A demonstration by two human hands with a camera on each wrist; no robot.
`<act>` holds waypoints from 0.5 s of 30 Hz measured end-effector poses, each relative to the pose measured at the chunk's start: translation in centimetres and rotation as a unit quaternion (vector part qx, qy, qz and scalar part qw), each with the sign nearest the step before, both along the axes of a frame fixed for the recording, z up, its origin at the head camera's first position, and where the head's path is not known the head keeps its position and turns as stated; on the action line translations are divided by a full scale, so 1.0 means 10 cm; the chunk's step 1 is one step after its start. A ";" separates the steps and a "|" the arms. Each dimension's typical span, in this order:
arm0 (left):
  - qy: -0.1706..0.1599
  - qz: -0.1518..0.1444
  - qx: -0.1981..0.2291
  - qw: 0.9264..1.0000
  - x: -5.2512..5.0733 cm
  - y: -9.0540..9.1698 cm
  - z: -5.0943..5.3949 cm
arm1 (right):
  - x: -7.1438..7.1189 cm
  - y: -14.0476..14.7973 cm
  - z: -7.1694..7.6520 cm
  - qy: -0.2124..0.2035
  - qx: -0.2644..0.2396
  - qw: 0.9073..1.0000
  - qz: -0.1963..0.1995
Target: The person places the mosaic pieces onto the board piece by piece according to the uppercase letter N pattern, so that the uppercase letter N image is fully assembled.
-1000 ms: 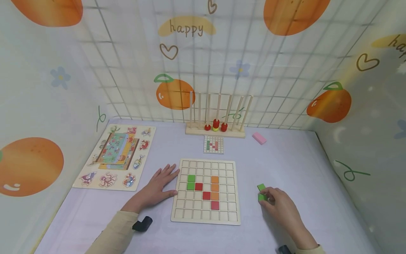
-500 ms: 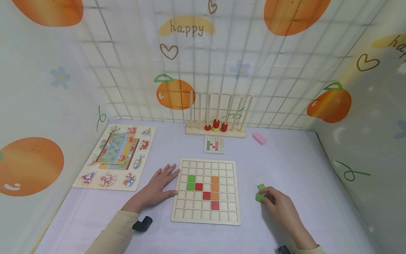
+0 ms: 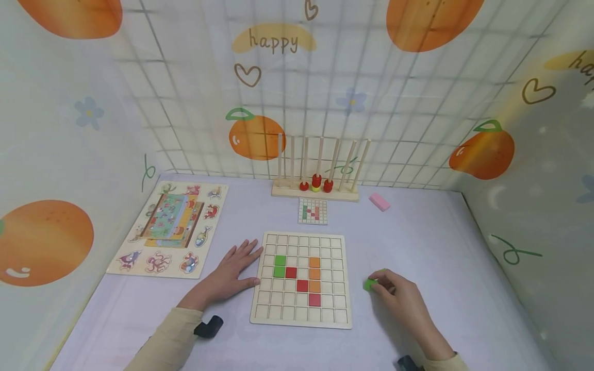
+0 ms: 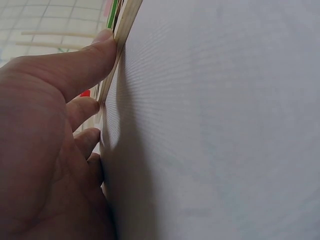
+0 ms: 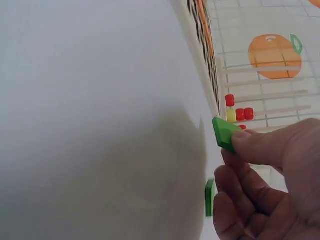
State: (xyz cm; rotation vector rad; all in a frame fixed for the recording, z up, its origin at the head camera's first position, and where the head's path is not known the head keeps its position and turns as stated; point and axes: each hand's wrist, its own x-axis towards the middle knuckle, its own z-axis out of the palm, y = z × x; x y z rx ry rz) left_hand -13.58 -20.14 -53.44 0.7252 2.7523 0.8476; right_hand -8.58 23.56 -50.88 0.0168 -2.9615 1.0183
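Observation:
My right hand [image 3: 402, 298] pinches a green square tile [image 3: 369, 284] between thumb and fingers, just right of the grid board. In the right wrist view that green tile [image 5: 225, 134] is tilted and clear of the table. A second green tile [image 5: 209, 198] lies on the table, mostly hidden behind the fingers in the head view. The wooden grid board [image 3: 274, 312] carries green tiles [image 3: 280, 266], red tiles [image 3: 302, 285] and orange tiles [image 3: 314, 274]. With fingers spread, my left hand [image 3: 228, 275] rests at the board's left edge; its thumb [image 4: 95, 60] touches that edge.
A small pattern card [image 3: 313, 211] lies behind the board. Beyond it stands a peg rack [image 3: 297, 194] with several red and yellow beads. A pink block [image 3: 379, 202] is at back right. A sea-animal puzzle board [image 3: 167, 270] lies left, bearing stacked picture boards [image 3: 172, 219].
My right hand has picked up one green tile and carried it left toward the board. The other green tile stays behind. My left hand has not moved.

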 end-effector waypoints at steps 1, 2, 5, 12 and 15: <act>-0.001 0.000 0.000 1.000 0.00 0.00 0.00 | -0.01 -0.02 0.00 0.000 -0.001 1.000 0.001; -0.001 0.000 0.000 1.000 0.00 0.00 0.00 | -0.02 -0.04 0.00 0.001 -0.002 1.000 0.001; -0.005 0.000 -0.001 1.000 0.00 0.00 0.01 | -0.05 -0.12 0.01 0.003 -0.007 1.000 0.005; -0.021 0.008 -0.011 1.000 0.00 0.00 0.02 | -0.10 -0.34 0.05 0.015 -0.031 0.999 0.033; -0.021 0.008 -0.010 1.000 0.00 0.01 0.02 | -0.13 -0.46 0.06 0.019 -0.039 0.998 0.045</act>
